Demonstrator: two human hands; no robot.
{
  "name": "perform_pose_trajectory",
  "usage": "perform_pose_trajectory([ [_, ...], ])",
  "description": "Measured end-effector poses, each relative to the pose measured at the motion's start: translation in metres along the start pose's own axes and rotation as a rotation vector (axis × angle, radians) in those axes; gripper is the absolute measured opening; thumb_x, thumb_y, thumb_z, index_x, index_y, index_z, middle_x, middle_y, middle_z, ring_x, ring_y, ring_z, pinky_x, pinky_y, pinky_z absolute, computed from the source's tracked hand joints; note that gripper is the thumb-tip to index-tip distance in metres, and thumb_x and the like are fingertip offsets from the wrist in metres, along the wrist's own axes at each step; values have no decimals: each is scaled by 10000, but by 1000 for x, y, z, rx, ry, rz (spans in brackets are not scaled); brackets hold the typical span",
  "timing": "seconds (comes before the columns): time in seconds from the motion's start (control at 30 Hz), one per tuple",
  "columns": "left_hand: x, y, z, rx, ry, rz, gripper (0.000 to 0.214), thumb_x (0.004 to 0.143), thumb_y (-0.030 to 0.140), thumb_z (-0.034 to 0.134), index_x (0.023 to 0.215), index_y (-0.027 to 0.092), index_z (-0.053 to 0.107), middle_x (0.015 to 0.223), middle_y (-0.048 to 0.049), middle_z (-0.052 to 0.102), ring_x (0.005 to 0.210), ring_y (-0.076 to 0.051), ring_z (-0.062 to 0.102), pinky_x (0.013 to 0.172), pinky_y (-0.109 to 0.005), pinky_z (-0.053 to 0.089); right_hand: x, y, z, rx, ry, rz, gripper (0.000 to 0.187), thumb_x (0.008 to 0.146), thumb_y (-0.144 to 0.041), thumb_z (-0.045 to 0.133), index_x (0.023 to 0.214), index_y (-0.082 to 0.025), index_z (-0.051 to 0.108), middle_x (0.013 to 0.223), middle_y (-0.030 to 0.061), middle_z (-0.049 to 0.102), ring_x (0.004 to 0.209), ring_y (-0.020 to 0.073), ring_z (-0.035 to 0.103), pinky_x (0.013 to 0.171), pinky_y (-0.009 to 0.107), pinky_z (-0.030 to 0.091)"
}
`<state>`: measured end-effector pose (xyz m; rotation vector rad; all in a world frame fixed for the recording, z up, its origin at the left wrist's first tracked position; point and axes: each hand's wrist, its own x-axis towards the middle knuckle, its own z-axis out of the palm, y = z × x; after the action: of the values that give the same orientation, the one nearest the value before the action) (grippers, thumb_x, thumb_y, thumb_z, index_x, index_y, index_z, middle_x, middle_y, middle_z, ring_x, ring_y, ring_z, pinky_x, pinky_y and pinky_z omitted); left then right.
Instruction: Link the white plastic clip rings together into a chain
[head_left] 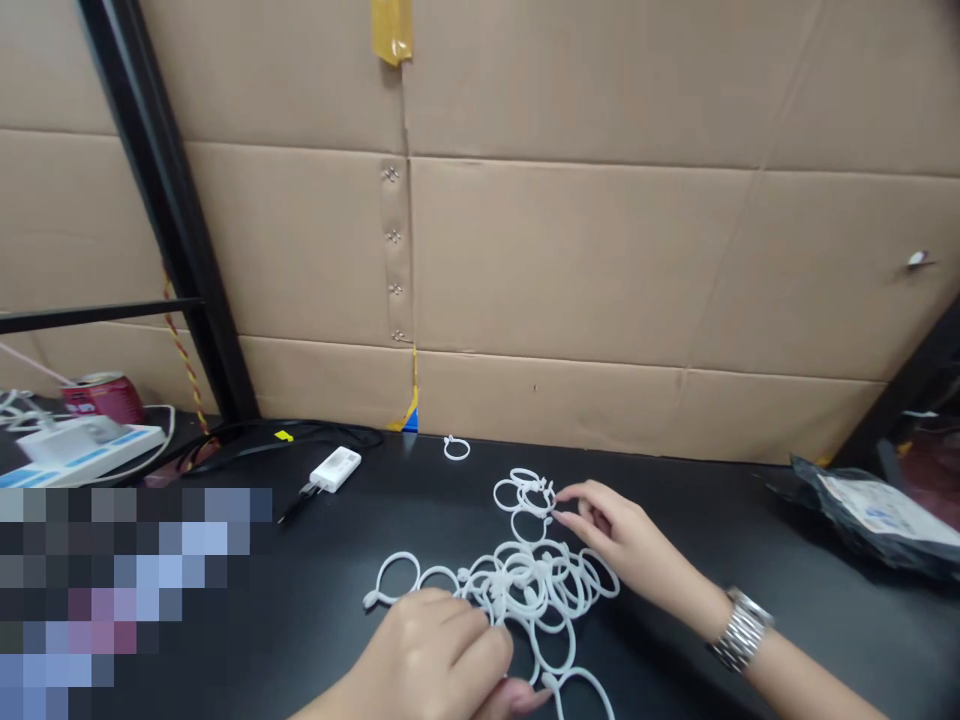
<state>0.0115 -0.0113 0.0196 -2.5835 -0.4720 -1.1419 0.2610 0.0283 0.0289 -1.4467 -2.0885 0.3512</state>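
A heap of white plastic snap rings (525, 580), each with a small knob-like clasp, lies on the black table (315, 610). My left hand (427, 655) is at the near side of the heap with its fingers curled in. Its thumb side is against the clasp of a near ring (592, 675); what it holds underneath is hidden. Beyond the heap sits a smaller cluster of rings (517, 490). My right hand (611, 525), wearing a metal watch, has thumb and index finger closed around the right edge of a ring in that cluster.
One single ring (457, 449) lies near the cardboard wall (570, 260). To the left are a white adapter (336, 469) with a black plug, cables, a power strip (82, 455) and a red can (105, 397). A dark plastic package (870, 515) lies at the right.
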Motion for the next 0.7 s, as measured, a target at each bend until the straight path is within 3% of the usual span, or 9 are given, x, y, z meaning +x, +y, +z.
perform_pose_trajectory([
  [0.13,-2,0,3,-10,42,-16,516,994,257,271,582,159,567,424,2,516,347,-127,476,386,-255,300,25,7,15,28,-11,17,170,849,-384,591,866,-215,605,792,-15,460,677,146,484,644,274,425],
  [0.33,-2,-2,2,1,38,-62,442,973,227,316,622,159,575,458,-6,550,367,-138,502,401,-249,338,48,10,30,97,-39,35,218,738,-358,703,661,-200,574,760,-23,463,623,138,456,599,273,383],
  [0.57,-2,0,4,0,50,-66,402,958,231,351,633,163,576,454,1,548,355,-144,506,384,-248,350,45,24,12,304,70,96,320,754,-466,648,608,-190,574,623,-26,489,553,130,440,545,267,353],
  [0.7,-2,1,-2,-30,66,-170,261,922,161,416,733,154,596,538,-14,597,426,-151,553,425,-238,410,29,29,0,458,205,161,448,818,-626,465,709,-198,546,468,-103,294,399,92,258,411,242,248],
])
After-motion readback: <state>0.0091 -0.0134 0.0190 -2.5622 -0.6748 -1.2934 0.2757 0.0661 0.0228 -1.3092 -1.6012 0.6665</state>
